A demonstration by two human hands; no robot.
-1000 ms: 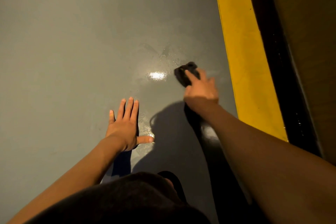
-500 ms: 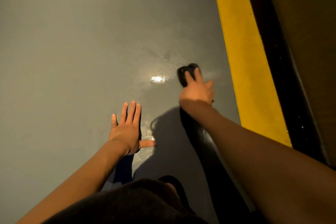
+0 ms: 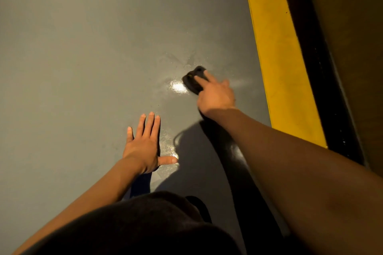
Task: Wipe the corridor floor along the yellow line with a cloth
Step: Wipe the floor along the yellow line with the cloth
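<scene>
A smooth grey corridor floor [image 3: 83, 58] fills most of the frame, glossy enough to carry a bright glare spot [image 3: 178, 87] near the centre and a fainter sheen lower down beside the left thumb. Thin wet streaks fan out on the floor just above the glare. A broad yellow line [image 3: 277, 58] runs from the top edge, right of centre, down toward the lower right, slanting slightly rightward as it descends. Just right of it lies a black strip [image 3: 323, 89] with the same slant, and beyond that a dim brown wall surface [image 3: 356, 27] takes up the upper right corner.

The dark cloth [image 3: 191, 82], bunched into a small lump, sits on the grey floor right of centre, touching the right edge of the glare spot and well left of the yellow line. Its long axis runs from the upper right to the lower left of the frame, roughly across the line of the forearm. The right hand [image 3: 215, 95] rests on top of it, fingers laid over the cloth and pressing it to the floor; whether the thumb curls under it cannot be told.

The left hand [image 3: 144, 147] lies flat on the floor in the lower centre, fingers straight and close together, pointing up the frame, thumb stuck out to the right. A dark garment [image 3: 134, 225] fills the bottom edge.
</scene>
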